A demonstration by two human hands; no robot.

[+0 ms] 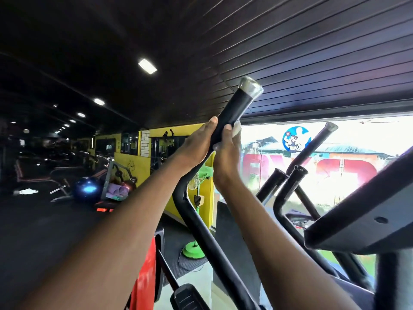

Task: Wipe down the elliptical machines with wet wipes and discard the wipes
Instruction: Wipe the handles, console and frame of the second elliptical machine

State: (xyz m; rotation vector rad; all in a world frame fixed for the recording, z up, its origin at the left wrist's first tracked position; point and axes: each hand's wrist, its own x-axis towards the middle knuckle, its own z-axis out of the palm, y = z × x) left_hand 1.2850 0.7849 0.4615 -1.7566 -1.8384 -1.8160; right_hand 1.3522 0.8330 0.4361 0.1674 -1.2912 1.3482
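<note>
A black elliptical handlebar [237, 106] rises diagonally to a silver-grey end cap near the dark ceiling. My left hand [196, 146] lies against the bar's left side with its fingers fairly straight. My right hand [225, 153] grips the bar from the right, thumb on the front, holding a white wet wipe [236, 130] against it. The wipe shows only at the fingertips and below the thumb. The bar bends and runs down to the machine's frame [207, 238].
More black handlebars [312, 148] and a console edge [366, 211] stand to the right before a bright window. A green pedestal fan [196, 220] stands behind the bar by a yellow wall. Benches, a blue exercise ball [86, 190] and a rack fill the dim gym at left.
</note>
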